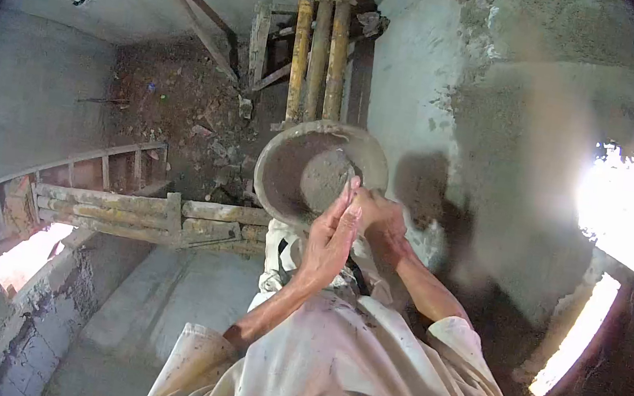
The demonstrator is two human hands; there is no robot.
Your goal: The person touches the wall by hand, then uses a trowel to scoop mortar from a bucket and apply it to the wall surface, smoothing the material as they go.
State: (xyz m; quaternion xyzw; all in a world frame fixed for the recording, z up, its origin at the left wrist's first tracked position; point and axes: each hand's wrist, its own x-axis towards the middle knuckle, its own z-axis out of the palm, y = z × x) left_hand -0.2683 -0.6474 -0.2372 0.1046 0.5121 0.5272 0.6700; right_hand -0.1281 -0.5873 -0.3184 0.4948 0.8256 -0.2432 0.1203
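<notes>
Both my hands meet over the near right side of a wide round basin (272, 172) with grey mortar (323, 179) in its bottom. My right hand (383, 216) is closed on a small trowel (350, 172), whose handle is mostly hidden by the fingers. The narrow metal part of the trowel points over the mortar. Beside it, my left hand (330, 240) has its fingers stretched out and held together, touching or nearly touching the trowel. Its palm faces the right hand.
Bamboo poles (320, 54) run away beyond the basin, and more poles (226, 222) extend left. A wooden ladder (104, 170) leans at left. Rubble (182, 124) covers the floor below. A partly plastered wall (516, 144) stands close on the right, with bright openings (616, 205).
</notes>
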